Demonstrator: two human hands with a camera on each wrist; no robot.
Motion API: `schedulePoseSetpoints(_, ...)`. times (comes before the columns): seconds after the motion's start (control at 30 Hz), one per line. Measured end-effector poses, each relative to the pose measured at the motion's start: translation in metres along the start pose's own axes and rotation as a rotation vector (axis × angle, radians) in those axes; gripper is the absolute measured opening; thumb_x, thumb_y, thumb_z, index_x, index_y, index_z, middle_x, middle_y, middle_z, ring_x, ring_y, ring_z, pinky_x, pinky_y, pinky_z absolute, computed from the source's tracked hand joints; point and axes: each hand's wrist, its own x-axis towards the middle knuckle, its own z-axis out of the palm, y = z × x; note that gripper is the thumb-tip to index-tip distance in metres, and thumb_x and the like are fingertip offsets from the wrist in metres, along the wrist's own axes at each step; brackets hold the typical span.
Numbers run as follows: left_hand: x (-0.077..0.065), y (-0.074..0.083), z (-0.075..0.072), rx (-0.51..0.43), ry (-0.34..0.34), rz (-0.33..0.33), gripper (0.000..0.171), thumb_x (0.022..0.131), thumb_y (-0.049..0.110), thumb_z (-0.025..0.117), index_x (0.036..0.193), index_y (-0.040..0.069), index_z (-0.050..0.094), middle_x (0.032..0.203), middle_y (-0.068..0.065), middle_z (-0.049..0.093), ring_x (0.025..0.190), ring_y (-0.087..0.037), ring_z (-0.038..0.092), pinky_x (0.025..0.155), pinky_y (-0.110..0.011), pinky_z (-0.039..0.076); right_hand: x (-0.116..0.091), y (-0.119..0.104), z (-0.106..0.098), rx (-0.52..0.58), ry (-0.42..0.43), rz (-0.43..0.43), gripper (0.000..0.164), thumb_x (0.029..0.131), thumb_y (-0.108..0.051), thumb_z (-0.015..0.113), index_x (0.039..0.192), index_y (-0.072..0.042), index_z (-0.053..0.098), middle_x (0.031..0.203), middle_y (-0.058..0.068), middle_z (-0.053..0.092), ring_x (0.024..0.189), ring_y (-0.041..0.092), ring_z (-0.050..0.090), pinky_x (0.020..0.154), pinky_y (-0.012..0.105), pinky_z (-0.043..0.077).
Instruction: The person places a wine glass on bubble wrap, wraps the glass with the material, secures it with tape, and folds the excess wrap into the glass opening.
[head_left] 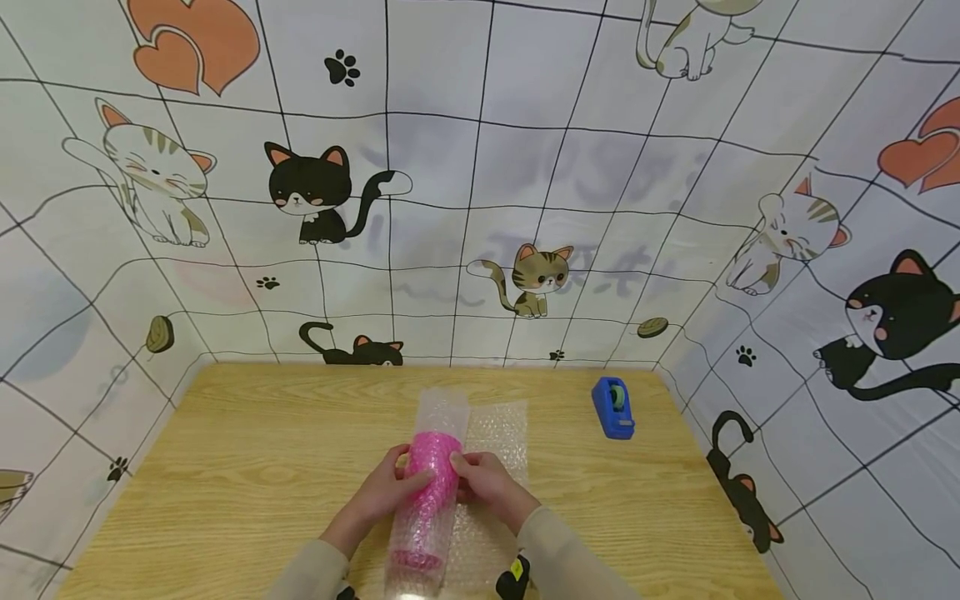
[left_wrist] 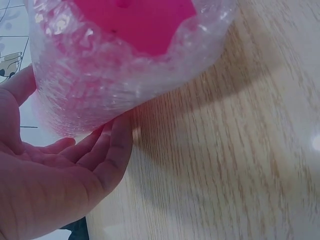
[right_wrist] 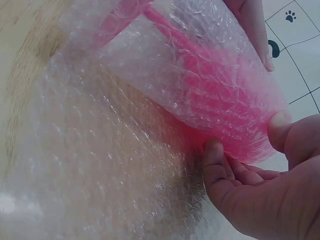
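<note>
A bright pink stemmed goblet (head_left: pixel 433 457) lies inside clear bubble wrap (head_left: pixel 441 410), its bowl toward the far side and its foot toward the near side. In the right wrist view, its thin stem (right_wrist: pixel 170 27) shows through the bubbles. My left hand (head_left: pixel 381 493) holds the wrapped roll from the left, thumb on top; in the left wrist view its fingers (left_wrist: pixel 117 150) reach under the wrap. From the right, my right hand (head_left: pixel 491 485) grips the roll, with the thumb on the upper side and the fingers curled below. A flat stretch of wrap spreads out to the right.
A blue tape dispenser (head_left: pixel 613 408) with a roll of tape stands at the back right of the wooden table (head_left: pixel 262 450). Cat-patterned white cloth (head_left: pixel 450 183) surrounds the table at the back and sides.
</note>
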Motion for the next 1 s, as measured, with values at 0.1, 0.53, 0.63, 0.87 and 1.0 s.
schedulePoseSetpoints(0.1,-0.001,0.000,0.001,0.010,0.014,0.008,0.077,0.091,0.034,0.068,0.147,0.000,0.028,0.122,-0.027,0.059,0.101,-0.031,0.066,0.082,-0.047,0.057,-0.001,0.000,0.001,-0.006,0.015,0.011,0.061,0.095,-0.046,0.056,0.132,0.003,0.053,0.104,0.009,0.068,0.085,0.016,0.064,0.082,0.034,0.058)
schedulePoseSetpoints(0.53,0.000,0.002,0.005,0.082,0.032,0.017,0.085,0.088,0.043,0.070,0.147,0.001,0.026,0.120,-0.024,0.059,0.100,-0.028,0.065,0.082,-0.047,0.057,-0.002,0.002,-0.001,-0.027,0.056,-0.023,0.057,0.096,-0.042,0.058,0.129,0.004,0.053,0.103,0.010,0.067,0.082,0.015,0.065,0.078,0.033,0.059)
schedulePoseSetpoints(0.63,0.000,0.002,0.006,0.073,0.036,0.029,0.084,0.088,0.041,0.070,0.147,0.001,0.026,0.122,-0.026,0.059,0.100,-0.028,0.066,0.081,-0.047,0.058,-0.003,0.001,-0.001,-0.039,0.079,-0.027,0.055,0.096,-0.041,0.058,0.126,0.004,0.051,0.100,0.011,0.066,0.080,0.016,0.064,0.076,0.034,0.058)
schedulePoseSetpoints(0.87,0.000,0.002,0.008,0.075,0.038,0.043,0.083,0.087,0.039,0.071,0.147,0.003,0.026,0.118,-0.024,0.061,0.094,-0.025,0.066,0.076,-0.042,0.058,-0.008,-0.007,-0.002,-0.133,0.040,-0.068,0.050,0.099,-0.037,0.054,0.127,0.005,0.054,0.100,0.010,0.067,0.082,0.016,0.063,0.081,0.038,0.057)
schedulePoseSetpoints(1.0,-0.001,0.005,0.008,0.091,0.035,0.043,0.083,0.087,0.041,0.071,0.147,0.003,0.027,0.116,-0.024,0.061,0.093,-0.025,0.066,0.075,-0.044,0.059,-0.011,-0.015,-0.003,-0.164,0.022,-0.065,0.052,0.100,-0.038,0.052,0.127,0.006,0.056,0.102,0.011,0.069,0.087,0.018,0.066,0.087,0.043,0.056)
